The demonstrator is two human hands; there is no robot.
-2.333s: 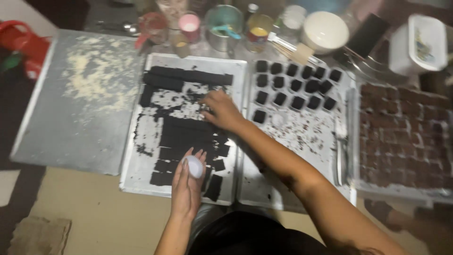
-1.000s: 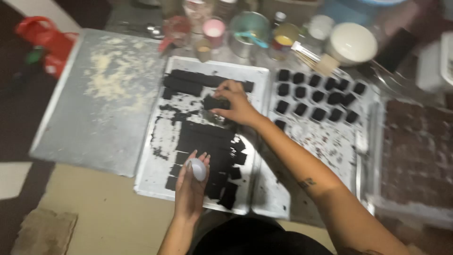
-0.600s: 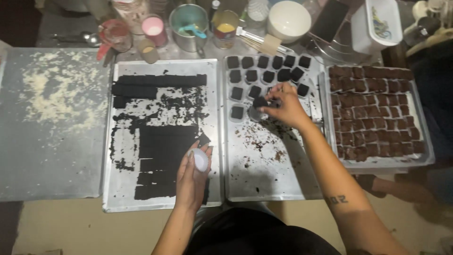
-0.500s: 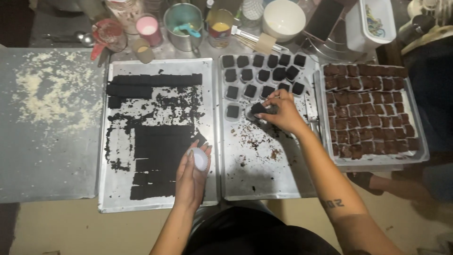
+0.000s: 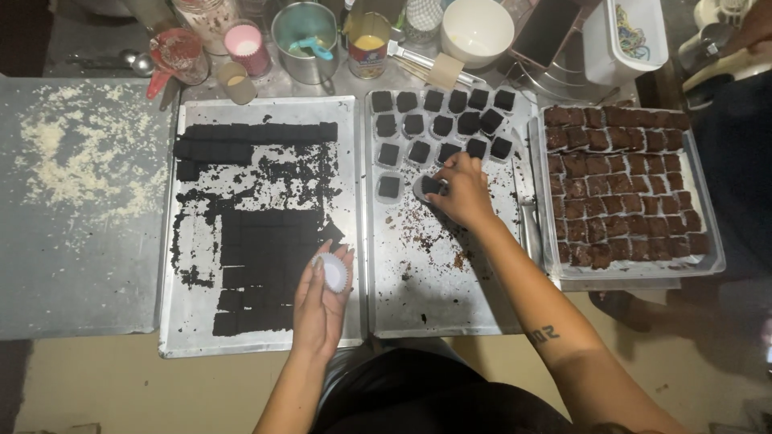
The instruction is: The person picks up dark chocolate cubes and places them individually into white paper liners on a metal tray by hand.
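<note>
My left hand (image 5: 320, 301) holds a stack of white paper cups (image 5: 334, 272) over the near right corner of the left metal tray (image 5: 178, 321), which carries a slab of dark brownie cut into squares (image 5: 269, 257). My right hand (image 5: 460, 191) reaches onto the middle tray (image 5: 438, 297) and holds a dark brownie square (image 5: 432, 186) in a clear cup, just below the rows of cupped brownie squares (image 5: 444, 124). A single cupped square (image 5: 389, 186) sits to its left.
A third tray (image 5: 635, 272) at the right is filled with brown brownie squares. Cups, jars, a teal pot (image 5: 304, 32), a white bowl (image 5: 476, 28) and a brush crowd the far edge. A grey board (image 5: 72, 241) dusted with crumbs lies at the left.
My right hand picked a brownie square off the left tray and carried it right to the middle tray, setting it below the rows. My left hand kept its place with the paper cups.
</note>
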